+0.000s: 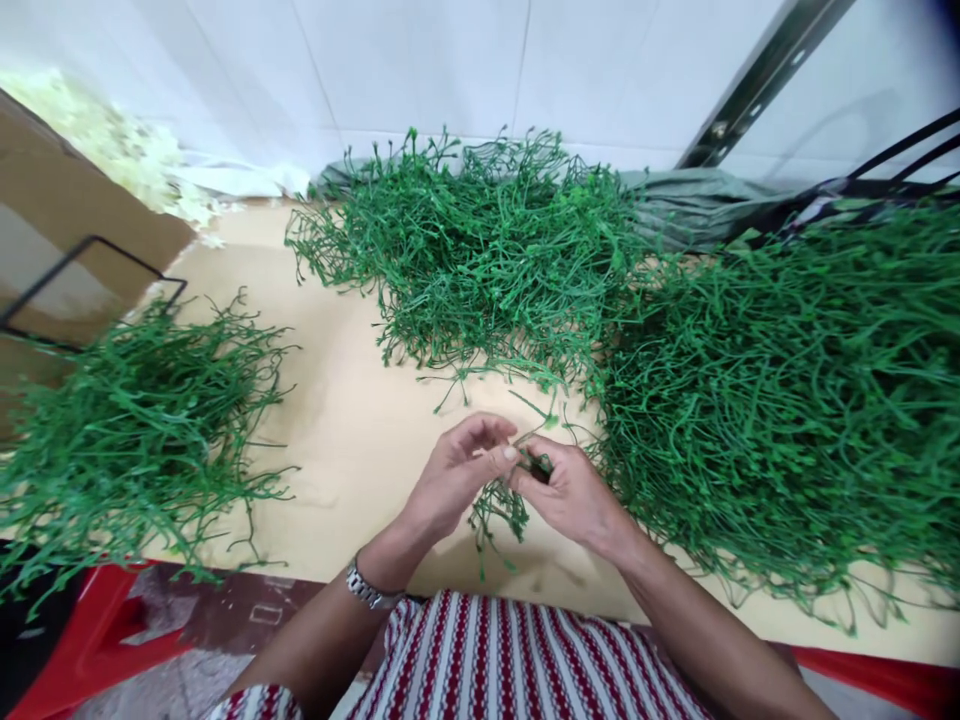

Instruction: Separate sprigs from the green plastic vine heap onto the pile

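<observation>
My right hand (pixel 570 492) is closed around a small bunch of green artificial plant stems (pixel 501 512), whose budded tips hang below the fingers. Against it, fingertips nearly touching, is my left hand (pixel 461 470), curled with its thumb at the stems in what looks like a pinch; the exact contact is partly hidden. Just beyond both hands, a few loose green sprigs (pixel 534 408) lie on the table (pixel 337 400). The wrist of my left arm has a metal watch (pixel 367 588).
A large heap of green stems (pixel 795 420) covers the right side. Another pile (pixel 480 250) lies at the back by the wall, a third (pixel 142 430) at left. A cardboard box (pixel 82 190), pale flowers (pixel 135 150) and a black wire frame (pixel 90 243) stand left. Red stools (pixel 90 640) show below.
</observation>
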`<state>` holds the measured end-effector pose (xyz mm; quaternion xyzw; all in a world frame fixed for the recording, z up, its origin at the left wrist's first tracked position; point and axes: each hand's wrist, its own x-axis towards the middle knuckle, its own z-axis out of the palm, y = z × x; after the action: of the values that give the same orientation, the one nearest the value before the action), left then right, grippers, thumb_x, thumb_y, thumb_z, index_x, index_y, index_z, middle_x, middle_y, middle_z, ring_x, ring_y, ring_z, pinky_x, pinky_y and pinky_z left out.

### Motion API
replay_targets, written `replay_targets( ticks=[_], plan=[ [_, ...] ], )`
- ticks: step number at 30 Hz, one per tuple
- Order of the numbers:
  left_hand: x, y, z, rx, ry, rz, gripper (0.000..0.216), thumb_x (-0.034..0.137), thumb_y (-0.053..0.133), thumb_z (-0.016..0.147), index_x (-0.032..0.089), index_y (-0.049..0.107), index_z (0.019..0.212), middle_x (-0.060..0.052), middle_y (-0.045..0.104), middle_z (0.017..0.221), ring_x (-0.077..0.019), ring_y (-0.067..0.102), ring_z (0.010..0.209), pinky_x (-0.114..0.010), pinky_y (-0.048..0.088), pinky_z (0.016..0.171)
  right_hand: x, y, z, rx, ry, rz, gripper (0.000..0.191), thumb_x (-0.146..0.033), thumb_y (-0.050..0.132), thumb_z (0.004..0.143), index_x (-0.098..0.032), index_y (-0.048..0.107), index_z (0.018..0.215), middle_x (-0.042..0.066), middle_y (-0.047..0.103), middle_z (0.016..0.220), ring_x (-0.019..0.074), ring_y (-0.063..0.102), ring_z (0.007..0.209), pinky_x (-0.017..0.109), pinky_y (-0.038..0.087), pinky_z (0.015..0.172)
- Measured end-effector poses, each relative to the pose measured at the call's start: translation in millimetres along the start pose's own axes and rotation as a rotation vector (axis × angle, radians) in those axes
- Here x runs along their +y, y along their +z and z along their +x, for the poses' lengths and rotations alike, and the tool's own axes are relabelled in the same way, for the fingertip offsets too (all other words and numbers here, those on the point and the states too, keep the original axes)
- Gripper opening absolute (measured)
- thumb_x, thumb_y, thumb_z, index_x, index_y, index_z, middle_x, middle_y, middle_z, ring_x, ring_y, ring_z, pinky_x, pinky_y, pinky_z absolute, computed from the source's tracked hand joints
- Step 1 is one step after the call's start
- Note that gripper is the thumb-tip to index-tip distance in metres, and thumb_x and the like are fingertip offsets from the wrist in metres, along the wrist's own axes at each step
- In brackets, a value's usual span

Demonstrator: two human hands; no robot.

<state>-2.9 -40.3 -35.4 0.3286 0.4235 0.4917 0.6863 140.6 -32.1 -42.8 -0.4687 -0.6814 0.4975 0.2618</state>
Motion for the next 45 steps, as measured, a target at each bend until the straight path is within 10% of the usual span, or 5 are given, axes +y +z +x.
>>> replay_targets(
  ticks=[13, 26, 45],
  plan=[
    [-9.2, -11.5, 0.5, 0.033, -0.06, 0.029, 0.018, 0.026, 0.069, 0.066, 0.012, 0.059, 0.061, 0.005, 0.046, 0.045, -0.0026, 0.031, 0.039, -0.017, 0.02, 0.04, 3.5, -8.9, 0.6, -0.159, 0.043, 0.071, 0.012, -0.018, 0.049, 0.078, -0.015, 0.053, 0.066, -0.003, 0.049, 0.061, 0.0072, 0.039, 0.051, 0.018, 0.03, 0.047],
    [-6.0, -10.9, 0.2, -0.097, -0.031, 0.049, 0.016, 0.017, 0.072, 0.062, 0.013, 0.057, 0.062, 0.0, 0.058, 0.056, -0.0117, 0.055, 0.052, -0.024, 0.044, 0.053, 8.3, -4.2, 2.3, -0.14, 0.062, 0.327, 0.021, -0.033, 0.057, 0.077, -0.015, 0.055, 0.067, 0.0, 0.056, 0.063, 0.0121, 0.052, 0.063, 0.023, 0.041, 0.06],
    [-7.0, -12.4, -2.2, 0.003, 0.046, 0.515, 0.008, 0.011, 0.051, 0.068, 0.015, 0.048, 0.062, 0.005, 0.042, 0.053, -0.0081, 0.037, 0.05, -0.02, 0.029, 0.049, -2.6, -5.0, -1.3, -0.175, -0.082, -0.188, 0.009, -0.02, 0.044, 0.082, -0.017, 0.049, 0.076, -0.005, 0.04, 0.059, 0.0078, 0.034, 0.051, 0.02, 0.027, 0.049]
  ],
)
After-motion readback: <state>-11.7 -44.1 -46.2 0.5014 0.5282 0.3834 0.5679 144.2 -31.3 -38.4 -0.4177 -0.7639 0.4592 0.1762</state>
